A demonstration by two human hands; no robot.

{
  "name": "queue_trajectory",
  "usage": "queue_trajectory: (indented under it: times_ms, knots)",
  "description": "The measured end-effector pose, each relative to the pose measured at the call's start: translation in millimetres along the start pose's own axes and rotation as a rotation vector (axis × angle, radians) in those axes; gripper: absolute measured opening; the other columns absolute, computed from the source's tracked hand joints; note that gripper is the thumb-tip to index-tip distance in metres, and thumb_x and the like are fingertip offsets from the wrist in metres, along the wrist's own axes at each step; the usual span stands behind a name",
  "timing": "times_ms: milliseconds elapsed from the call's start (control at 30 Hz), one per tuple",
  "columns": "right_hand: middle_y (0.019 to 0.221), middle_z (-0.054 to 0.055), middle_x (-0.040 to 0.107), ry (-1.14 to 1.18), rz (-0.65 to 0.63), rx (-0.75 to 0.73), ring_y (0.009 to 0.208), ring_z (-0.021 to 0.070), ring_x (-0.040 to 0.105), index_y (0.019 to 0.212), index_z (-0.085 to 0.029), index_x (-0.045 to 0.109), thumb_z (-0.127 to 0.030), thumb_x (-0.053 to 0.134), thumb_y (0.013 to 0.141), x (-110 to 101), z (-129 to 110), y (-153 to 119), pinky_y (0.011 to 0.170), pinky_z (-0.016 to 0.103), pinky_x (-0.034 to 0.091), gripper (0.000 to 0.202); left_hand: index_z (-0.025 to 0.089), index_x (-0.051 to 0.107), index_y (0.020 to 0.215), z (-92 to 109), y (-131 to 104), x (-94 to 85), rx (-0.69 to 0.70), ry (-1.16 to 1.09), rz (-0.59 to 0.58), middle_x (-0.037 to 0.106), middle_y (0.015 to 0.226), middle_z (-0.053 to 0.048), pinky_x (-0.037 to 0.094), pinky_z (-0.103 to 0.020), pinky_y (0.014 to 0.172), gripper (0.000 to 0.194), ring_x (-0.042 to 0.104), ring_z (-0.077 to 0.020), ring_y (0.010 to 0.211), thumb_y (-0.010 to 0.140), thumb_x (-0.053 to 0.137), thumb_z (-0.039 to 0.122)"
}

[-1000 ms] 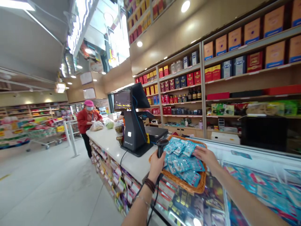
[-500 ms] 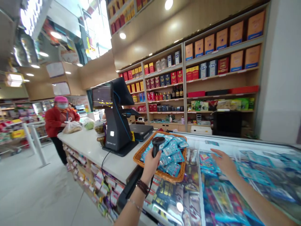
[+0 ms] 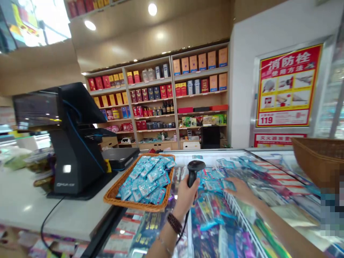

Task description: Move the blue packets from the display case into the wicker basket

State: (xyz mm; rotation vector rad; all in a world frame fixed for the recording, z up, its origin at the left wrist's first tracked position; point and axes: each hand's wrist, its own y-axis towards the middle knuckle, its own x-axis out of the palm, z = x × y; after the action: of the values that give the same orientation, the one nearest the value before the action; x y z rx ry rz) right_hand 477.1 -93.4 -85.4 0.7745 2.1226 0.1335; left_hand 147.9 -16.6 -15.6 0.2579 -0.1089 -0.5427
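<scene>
A black handheld barcode scanner (image 3: 196, 166) is upright in my left hand (image 3: 186, 196), its head pointing away from me and its cord hanging past my wrist. My right hand (image 3: 240, 191) is over the glass-topped freezer, its fingers closed on the edge of a small blue packet (image 3: 229, 185). Similar blue packets (image 3: 212, 184) lie spread beside that hand. To the left of the scanner, a wicker basket (image 3: 110, 197) holds a heap of blue-and-white packets (image 3: 150, 175).
A black checkout terminal (image 3: 77, 150) stands on the white counter (image 3: 24, 208) at left, a flat black device (image 3: 120, 157) behind it. Another brown basket (image 3: 317, 157) juts in at right, near a partly seen person. Shelves of boxed goods (image 3: 150, 94) line the back wall.
My view has turned right, bringing the red wall poster and second basket into sight. The scanner is now right of the wicker basket. My right hand has come down onto the blue packets.
</scene>
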Motion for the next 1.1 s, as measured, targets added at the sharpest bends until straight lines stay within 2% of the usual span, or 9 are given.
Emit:
queue_trajectory:
  times_ms: [100, 200, 300, 400, 533, 600, 667, 833, 1100]
  knots:
    - [0.117, 0.015, 0.098, 0.244, 0.054, 0.098, 0.13, 0.0511, 0.09, 0.085, -0.031, 0.086, -0.042, 0.097, 0.058, -8, 5, -8, 0.121, 0.066, 0.071, 0.031, 0.03, 0.062, 0.09, -20, -2, 28.2, -0.044, -0.029, -0.061, 0.054, 0.054, 0.01, 0.035, -0.027, 0.048, 0.07, 0.049, -0.0133, 0.043, 0.086, 0.101, 0.088]
    - [0.101, 0.01, 0.096, 0.406, 0.123, 0.173, 0.115, 0.0503, 0.092, 0.079, -0.032, 0.085, -0.038, 0.096, 0.044, -16, 9, -16, 0.108, 0.064, 0.075, 0.037, 0.03, 0.061, 0.088, -39, -5, 45.3, -0.079, -0.027, -0.068, 0.054, 0.055, 0.009, 0.036, -0.027, 0.049, 0.069, 0.048, -0.0131, 0.044, 0.088, 0.101, 0.087]
    - [0.086, 0.007, 0.093, 0.425, 0.11, 0.192, 0.1, 0.05, 0.091, 0.072, -0.034, 0.083, -0.037, 0.098, 0.039, -23, 11, -20, 0.101, 0.064, 0.076, 0.037, 0.03, 0.06, 0.087, -53, -8, 51.1, -0.106, -0.02, -0.09, 0.054, 0.056, 0.009, 0.036, -0.028, 0.05, 0.071, 0.046, -0.0123, 0.046, 0.088, 0.1, 0.089]
    - [0.072, 0.006, 0.087, 0.421, 0.139, 0.249, 0.086, 0.046, 0.089, 0.062, -0.035, 0.076, -0.045, 0.103, 0.043, -26, 10, -21, 0.087, 0.056, 0.076, 0.034, 0.031, 0.059, 0.088, -61, -11, 49.5, -0.13, -0.039, -0.124, 0.051, 0.056, 0.01, 0.037, -0.028, 0.051, 0.073, 0.044, -0.0121, 0.047, 0.086, 0.099, 0.092]
    - [0.054, 0.003, 0.07, 0.534, 0.265, 0.345, 0.066, 0.0359, 0.079, 0.058, -0.035, 0.069, -0.069, 0.104, 0.051, -21, 6, -25, 0.069, 0.049, 0.071, 0.049, 0.03, 0.059, 0.087, -60, -14, 49.1, -0.158, -0.073, -0.103, 0.052, 0.06, 0.01, 0.037, -0.027, 0.05, 0.073, 0.044, -0.0113, 0.047, 0.085, 0.102, 0.089]
    - [0.054, 0.002, 0.07, 0.633, 0.314, 0.379, 0.061, 0.0311, 0.074, 0.065, -0.032, 0.077, -0.077, 0.103, 0.048, -16, 0, -30, 0.066, 0.049, 0.071, 0.055, 0.03, 0.059, 0.087, -57, -17, 51.5, -0.172, -0.054, -0.086, 0.05, 0.058, 0.01, 0.036, -0.027, 0.05, 0.069, 0.046, -0.0118, 0.047, 0.088, 0.102, 0.084]
    - [0.056, 0.003, 0.073, 0.705, 0.349, 0.403, 0.06, 0.0285, 0.073, 0.071, -0.029, 0.084, -0.078, 0.105, 0.041, -11, -9, -34, 0.067, 0.047, 0.071, 0.061, 0.03, 0.061, 0.088, -53, -21, 54.6, -0.178, -0.039, -0.081, 0.048, 0.056, 0.011, 0.037, -0.026, 0.05, 0.064, 0.047, -0.0127, 0.047, 0.091, 0.101, 0.079]
    - [0.056, 0.004, 0.072, 0.748, 0.355, 0.427, 0.061, 0.0277, 0.072, 0.072, -0.027, 0.086, -0.077, 0.107, 0.037, -3, -32, -42, 0.068, 0.048, 0.072, 0.065, 0.03, 0.063, 0.089, -44, -29, 59.0, -0.158, -0.084, -0.104, 0.046, 0.054, 0.013, 0.042, -0.026, 0.052, 0.06, 0.047, -0.0136, 0.046, 0.089, 0.103, 0.076]
    - [0.059, 0.007, 0.074, 0.628, 0.334, 0.37, 0.063, 0.0314, 0.075, 0.075, -0.026, 0.085, -0.094, 0.098, 0.049, 1, -36, -49, 0.07, 0.05, 0.074, 0.074, 0.032, 0.059, 0.088, -41, -29, 56.9, -0.127, -0.126, -0.114, 0.046, 0.056, 0.013, 0.041, -0.027, 0.051, 0.066, 0.043, -0.0122, 0.046, 0.083, 0.098, 0.085]
